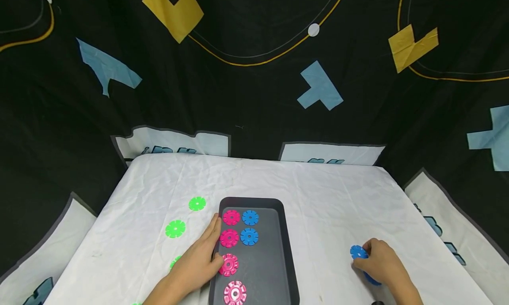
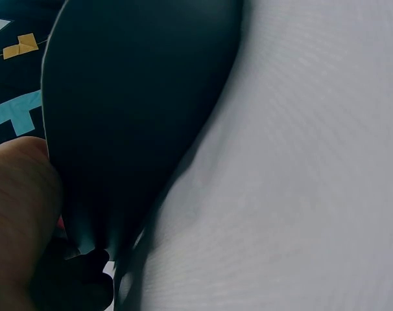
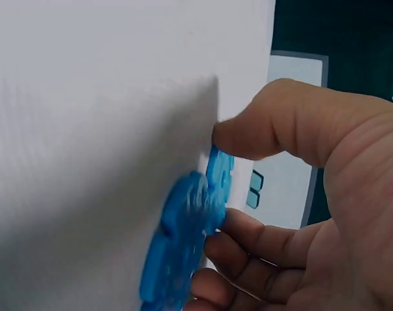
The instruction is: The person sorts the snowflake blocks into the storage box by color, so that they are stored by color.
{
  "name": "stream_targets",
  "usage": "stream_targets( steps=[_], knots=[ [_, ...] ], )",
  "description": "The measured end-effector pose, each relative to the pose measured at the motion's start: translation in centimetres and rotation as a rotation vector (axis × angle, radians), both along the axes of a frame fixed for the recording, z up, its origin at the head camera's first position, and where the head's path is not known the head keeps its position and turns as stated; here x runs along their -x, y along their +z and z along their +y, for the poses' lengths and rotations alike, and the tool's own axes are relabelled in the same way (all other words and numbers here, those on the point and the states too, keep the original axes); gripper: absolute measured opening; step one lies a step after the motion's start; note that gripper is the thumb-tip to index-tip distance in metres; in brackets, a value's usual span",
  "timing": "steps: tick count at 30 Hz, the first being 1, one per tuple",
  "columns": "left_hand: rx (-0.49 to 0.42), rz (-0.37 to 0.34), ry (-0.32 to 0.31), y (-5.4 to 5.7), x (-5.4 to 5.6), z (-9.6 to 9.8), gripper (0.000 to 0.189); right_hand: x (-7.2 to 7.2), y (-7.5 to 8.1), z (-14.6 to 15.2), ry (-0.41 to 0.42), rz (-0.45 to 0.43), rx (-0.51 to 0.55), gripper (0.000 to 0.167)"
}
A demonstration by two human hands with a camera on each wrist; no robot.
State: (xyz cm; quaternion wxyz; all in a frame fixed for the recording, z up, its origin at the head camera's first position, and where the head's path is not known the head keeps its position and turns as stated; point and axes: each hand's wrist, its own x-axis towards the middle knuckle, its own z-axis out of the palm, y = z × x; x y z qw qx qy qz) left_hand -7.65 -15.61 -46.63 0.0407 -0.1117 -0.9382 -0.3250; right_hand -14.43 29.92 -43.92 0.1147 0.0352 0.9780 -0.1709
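My left hand (image 1: 196, 258) rests along the left rim of a dark grey tray (image 1: 270, 269), fingers extended and thumb reaching over the edge. Close up, the left wrist view shows the tray's dark side (image 2: 138, 116) beside the thumb. Inside the tray lie several pink notched discs (image 1: 229, 238) in a column, with two blue notched discs (image 1: 249, 236) next to the upper ones. To the right, my right hand (image 1: 379, 261) pinches a blue notched disc (image 3: 219, 172) between thumb and fingers at the cloth. Another blue notched disc (image 3: 174, 246) lies close to it, partly hidden by the hand in the head view.
Left of the tray, several green notched discs (image 1: 175, 229) lie on the white cloth (image 1: 318, 199), one partly behind the left hand. A small dark object (image 1: 377, 303) shows at the bottom edge near the right wrist. Behind the table hangs a black curtain (image 1: 246, 101).
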Motion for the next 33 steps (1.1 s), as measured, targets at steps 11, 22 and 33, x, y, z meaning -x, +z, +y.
stream_targets(
  steps=[11, 22, 33],
  knots=[
    [0.001, 0.001, 0.003, 0.1, 0.0, 0.1, 0.084, -0.6, 0.1, -1.4, 0.064, 0.116, -0.138, 0.053],
    [0.0, -0.017, 0.01, 0.2, 0.0, 0.1, 0.084, -0.5, 0.5, -3.6, 0.145, 0.211, -0.171, 0.045],
    [-0.008, -0.012, 0.004, 0.1, -0.1, 0.1, 0.084, 0.1, 2.1, -8.3, 0.293, 0.413, -0.139, 0.039]
  ],
)
